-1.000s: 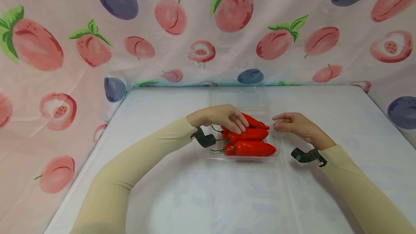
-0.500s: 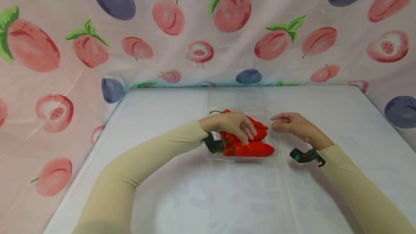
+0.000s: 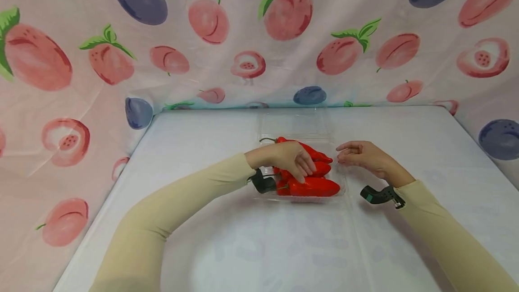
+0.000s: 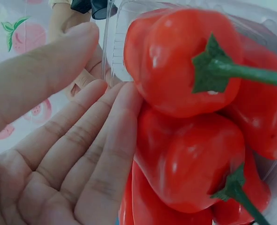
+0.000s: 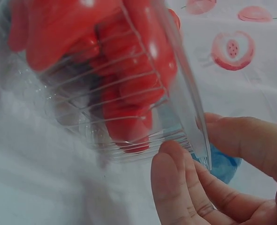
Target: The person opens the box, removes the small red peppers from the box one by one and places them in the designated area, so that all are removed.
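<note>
Several red peppers (image 3: 314,187) with green stems lie in a clear plastic clamshell box (image 3: 300,199). Over them is my left hand (image 3: 289,157). In the left wrist view, the left hand (image 4: 77,159) has its fingers extended, fingertips against the side of a red pepper (image 4: 185,61), and the thumb stands apart. My right hand (image 3: 366,157) is at the box's right side. The right wrist view has the box's rim (image 5: 194,126) between the thumb and fingers of the right hand (image 5: 222,173). Part of the peppers is hidden under the left hand in the head view.
The box's clear lid (image 3: 293,123) lies folded back on the white table (image 3: 259,247). Behind and to the left hangs a pink cloth (image 3: 292,57) with a fruit print. Each wrist wears a black camera mount, such as the right one (image 3: 377,195).
My left hand has moved right and nearer over the peppers, then slightly back left. The stem of the rear pepper has come into view. The right hand stays at the box's side.
</note>
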`<state>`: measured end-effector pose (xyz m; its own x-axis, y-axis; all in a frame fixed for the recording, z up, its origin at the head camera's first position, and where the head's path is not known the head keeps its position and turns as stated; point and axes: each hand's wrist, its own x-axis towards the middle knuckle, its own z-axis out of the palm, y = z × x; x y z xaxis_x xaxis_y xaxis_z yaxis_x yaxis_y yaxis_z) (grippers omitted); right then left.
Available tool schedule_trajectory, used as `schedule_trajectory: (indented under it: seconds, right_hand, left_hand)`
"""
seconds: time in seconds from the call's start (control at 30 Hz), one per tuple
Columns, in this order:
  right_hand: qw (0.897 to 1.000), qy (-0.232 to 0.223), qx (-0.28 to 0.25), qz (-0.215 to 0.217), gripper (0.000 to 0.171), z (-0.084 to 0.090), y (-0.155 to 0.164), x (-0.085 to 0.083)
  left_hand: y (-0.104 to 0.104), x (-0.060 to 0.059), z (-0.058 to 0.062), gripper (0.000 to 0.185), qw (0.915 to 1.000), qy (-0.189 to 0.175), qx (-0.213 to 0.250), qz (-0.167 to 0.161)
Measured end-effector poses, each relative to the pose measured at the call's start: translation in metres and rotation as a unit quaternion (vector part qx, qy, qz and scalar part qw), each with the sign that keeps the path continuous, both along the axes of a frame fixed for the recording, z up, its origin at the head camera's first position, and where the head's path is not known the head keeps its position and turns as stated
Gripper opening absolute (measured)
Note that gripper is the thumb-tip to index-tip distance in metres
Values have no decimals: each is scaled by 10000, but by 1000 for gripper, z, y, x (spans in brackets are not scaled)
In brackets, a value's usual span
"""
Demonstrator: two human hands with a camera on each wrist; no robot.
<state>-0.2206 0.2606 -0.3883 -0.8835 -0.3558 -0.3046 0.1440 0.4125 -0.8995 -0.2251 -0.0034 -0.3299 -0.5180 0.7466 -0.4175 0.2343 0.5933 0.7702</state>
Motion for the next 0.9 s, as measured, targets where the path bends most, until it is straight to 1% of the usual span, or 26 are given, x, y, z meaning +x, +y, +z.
schedule_trajectory:
  seconds: [0.2, 0.4, 0.63, 0.77, 0.9]
  right_hand:
    - [10000, 51, -2, 26, 52, 0, -1, 0]
    - [10000, 43, -61, 57, 53, 0, -1, 0]
    - [10000, 59, 3, 63, 52, -1, -1, 0]
    - [10000, 46, -9, 60, 51, -2, -1, -1]
    - [10000, 45, -18, 56, 51, -3, -1, -1]
  left_hand:
    - [-8, 5, -1, 39, 9997, 231, 117, -43]
    - [-22, 9, -2, 37, 9988, 434, 224, -12]
    - [-35, 13, -5, 37, 9983, 484, 281, 143]
    - [-36, 17, -7, 37, 9965, 763, 319, 112]
    - [-33, 21, -9, 37, 9931, 1146, 234, 54]
